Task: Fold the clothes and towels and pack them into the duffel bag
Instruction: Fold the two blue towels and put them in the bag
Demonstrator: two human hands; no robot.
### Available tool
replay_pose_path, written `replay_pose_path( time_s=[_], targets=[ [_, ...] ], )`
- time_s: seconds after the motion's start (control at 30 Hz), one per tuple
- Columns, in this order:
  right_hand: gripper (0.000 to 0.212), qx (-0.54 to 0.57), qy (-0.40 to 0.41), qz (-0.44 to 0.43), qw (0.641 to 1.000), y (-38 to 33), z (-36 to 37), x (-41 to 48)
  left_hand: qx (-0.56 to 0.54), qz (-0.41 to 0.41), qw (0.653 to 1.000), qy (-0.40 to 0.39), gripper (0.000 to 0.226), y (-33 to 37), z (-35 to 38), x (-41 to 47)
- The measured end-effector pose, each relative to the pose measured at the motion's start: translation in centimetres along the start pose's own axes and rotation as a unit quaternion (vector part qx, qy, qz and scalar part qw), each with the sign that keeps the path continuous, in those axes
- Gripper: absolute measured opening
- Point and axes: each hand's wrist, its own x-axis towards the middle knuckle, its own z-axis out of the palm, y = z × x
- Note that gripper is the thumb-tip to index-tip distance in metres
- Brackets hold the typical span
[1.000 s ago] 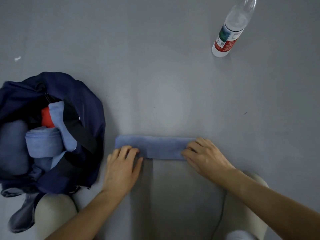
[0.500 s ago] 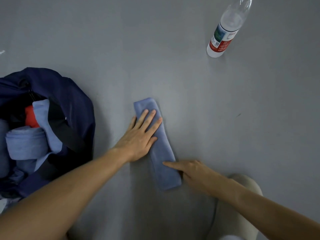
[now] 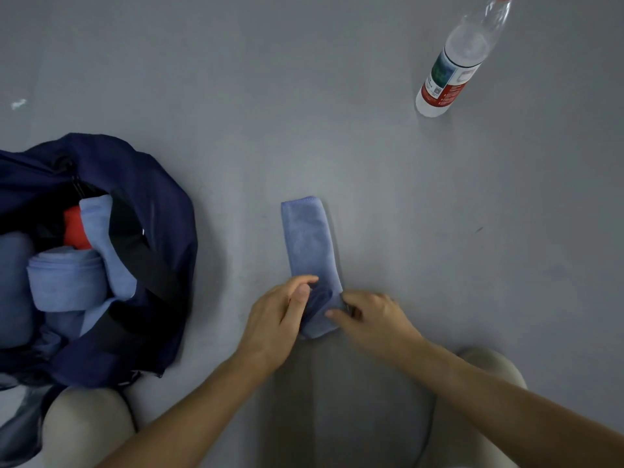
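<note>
A light blue towel [image 3: 309, 244], folded into a narrow strip, lies lengthwise on the grey floor, running away from me. My left hand [image 3: 277, 322] grips its near end from the left, thumb on top. My right hand [image 3: 371, 315] pinches the same end from the right. The near end is lifted and bunched between the hands. At the left, the navy duffel bag [image 3: 162, 204] stands open, with rolled blue towels [image 3: 64, 282] and something red [image 3: 76, 231] inside.
A clear plastic water bottle [image 3: 456, 65] with a red and white label stands at the far right. My knees [image 3: 87, 427] in light trousers show at the bottom. A black bag strap [image 3: 145, 261] crosses the bag's opening.
The towel strip was turned from lying crosswise to lengthwise. Both hands then drew back to its near end, and from pressing flat they now grip it.
</note>
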Motion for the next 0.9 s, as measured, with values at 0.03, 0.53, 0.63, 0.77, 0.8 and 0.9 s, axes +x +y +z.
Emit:
replay_pose_path(
  time_s=[0.03,0.53,0.63,0.77,0.8,0.9],
  targets=[
    [0.044,0.01,0.003,0.041,0.999,-0.4,-0.2,0.6,-0.018,-0.019,1.0,-0.011,0.056,0.6,-0.1,0.0],
    [0.077,-0.314,0.09,-0.243,0.913,3.2,-0.3,1.5,0.113,-0.005,0.99,0.088,0.035,0.0,1.4,3.3],
    [0.073,-0.318,0.108,-0.267,0.903,3.0,-0.2,2.6,0.213,0.172,0.949,0.154,0.036,-1.2,1.9,2.7],
    [0.079,-0.291,0.084,-0.266,0.915,2.7,-0.1,4.0,0.235,0.214,0.947,0.051,0.07,-3.4,1.7,2.0],
    [0.078,-0.277,0.067,-0.261,0.922,2.6,-0.2,4.1,0.241,0.209,0.947,0.025,0.077,-3.7,1.4,2.0],
    [0.073,-0.19,0.039,-0.214,0.957,1.3,-0.9,4.5,0.2,0.167,0.965,0.009,0.069,-3.2,0.3,2.5]
  ],
)
